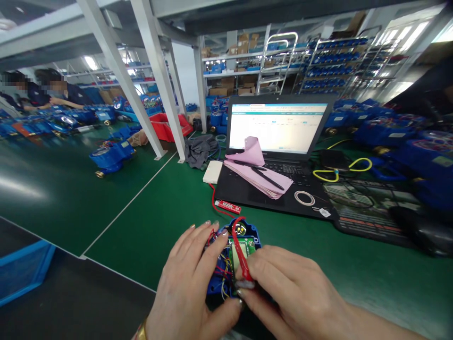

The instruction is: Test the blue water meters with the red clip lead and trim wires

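An opened blue meter housing (213, 286) lies on the green table in front of me, with thin coloured wires and a green circuit board (251, 243) with a small display inside. My left hand (189, 283) is around its left side, fingers over the far part and thumb at the near edge. My right hand (297, 283) is closed in a pinch on the end of a red cable (239, 248), over the board's near right part. A greyish tip shows at the fingertips; whether it touches the board is hidden.
A laptop (276, 189) stands beyond the housing, with pink papers (260, 178) and pens on it. A white box (213, 172) and a red stick (229, 207) lie nearby. At right are a mouse (421, 229) and several blue meters (382, 127). Co-workers sit far left.
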The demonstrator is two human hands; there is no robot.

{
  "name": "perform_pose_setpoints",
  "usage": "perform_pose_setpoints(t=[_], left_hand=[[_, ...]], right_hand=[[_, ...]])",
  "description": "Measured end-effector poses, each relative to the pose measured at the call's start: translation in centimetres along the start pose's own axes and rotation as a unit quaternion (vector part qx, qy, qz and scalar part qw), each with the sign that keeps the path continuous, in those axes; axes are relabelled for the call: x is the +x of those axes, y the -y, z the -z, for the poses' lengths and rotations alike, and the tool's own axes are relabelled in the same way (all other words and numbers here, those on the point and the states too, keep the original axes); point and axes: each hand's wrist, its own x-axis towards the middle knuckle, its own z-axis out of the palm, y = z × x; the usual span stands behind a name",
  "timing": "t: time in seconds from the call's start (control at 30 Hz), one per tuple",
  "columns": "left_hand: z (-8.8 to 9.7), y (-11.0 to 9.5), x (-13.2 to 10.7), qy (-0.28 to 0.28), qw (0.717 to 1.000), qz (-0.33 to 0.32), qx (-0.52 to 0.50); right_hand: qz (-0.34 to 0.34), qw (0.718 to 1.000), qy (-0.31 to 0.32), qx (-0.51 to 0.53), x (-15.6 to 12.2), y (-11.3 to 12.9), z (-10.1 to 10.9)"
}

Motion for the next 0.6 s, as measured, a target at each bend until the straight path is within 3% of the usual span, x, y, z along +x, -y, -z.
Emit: perform_pose_setpoints(t=[0.4,0.57,0.6], left_hand=[[0.6,-0.1,0.3,0.001,1.000,-0.002,0.018],[-0.4,1.8,-1.1,-0.007,0.997,-0.053,0.061],[-1.1,2.4,-1.4,-0.044,0.994,-0.079,0.053]], right_hand=[[0.055,0.998,0.002,-0.029,-0.4,-0.9,0.1],[0.068,0.994,-0.055,-0.058,0.4,-0.6,-0.4],[0.080,0.991,-0.073,-0.075,0.5,-0.6,-0.7]])
